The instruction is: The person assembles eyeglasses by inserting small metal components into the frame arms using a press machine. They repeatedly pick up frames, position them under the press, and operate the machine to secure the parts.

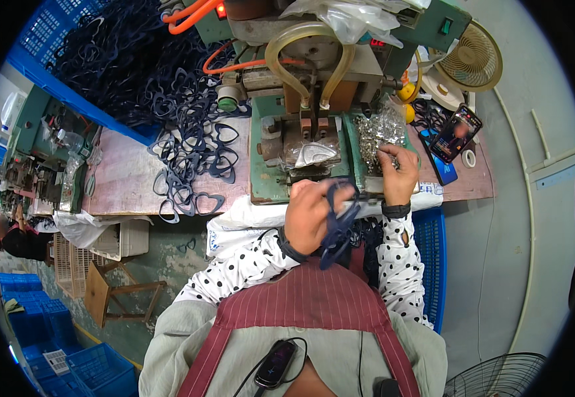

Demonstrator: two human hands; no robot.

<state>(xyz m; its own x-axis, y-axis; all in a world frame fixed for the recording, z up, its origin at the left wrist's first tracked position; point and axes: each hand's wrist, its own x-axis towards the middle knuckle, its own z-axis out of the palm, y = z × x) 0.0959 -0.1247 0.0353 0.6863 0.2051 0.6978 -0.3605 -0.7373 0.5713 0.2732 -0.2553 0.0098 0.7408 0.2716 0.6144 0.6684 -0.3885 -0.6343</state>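
Note:
My left hand (307,215), slightly blurred, is closed on dark blue eyeglass frames (341,221) in front of the bench machine (307,135). Several frames seem to hang together from it, but motion smears them. At the machine's right side, my right hand (400,173) has its thumb and fingertips pinched at a heap of small silvery metal parts (371,135) in a clear plastic bag. Whatever lies between those fingertips is too small to make out. On the machine's base, a shiny metal fixture (316,153) sits below two copper-coloured electrode tips (314,126).
Left of the machine, loose dark eyeglass frames (198,152) spill from a big blue crate (85,106). Two phones (456,134), a tape roll (468,159) and a fan (469,56) are at the right. A blue basket (436,264) stands below the bench edge; a person (19,241) works far left.

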